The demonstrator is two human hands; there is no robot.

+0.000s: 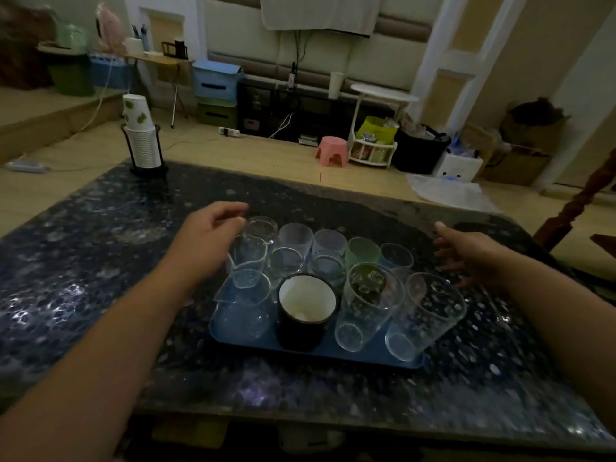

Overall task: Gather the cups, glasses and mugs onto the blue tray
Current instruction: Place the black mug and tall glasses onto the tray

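Note:
A blue tray [320, 356] lies on the dark speckled table and is crowded with several clear glasses. A black mug [305, 311] with a white inside stands at its front middle. Two tall clear tumblers [365, 308] [423, 315] stand at the front right, and a green frosted cup [362, 250] sits further back. A spouted glass jug [248, 261] stands at the left. My left hand [208, 233] hovers by the tray's back left corner, fingers curled and holding nothing. My right hand [466, 253] is spread open just right of the tray.
A stack of paper cups in a black wire holder [143, 141] stands at the table's far left corner. Beyond the table's far edge are a pink stool [331, 151], a white side table [383, 95], boxes and bags on the floor. A wooden chair [576, 208] is at the right.

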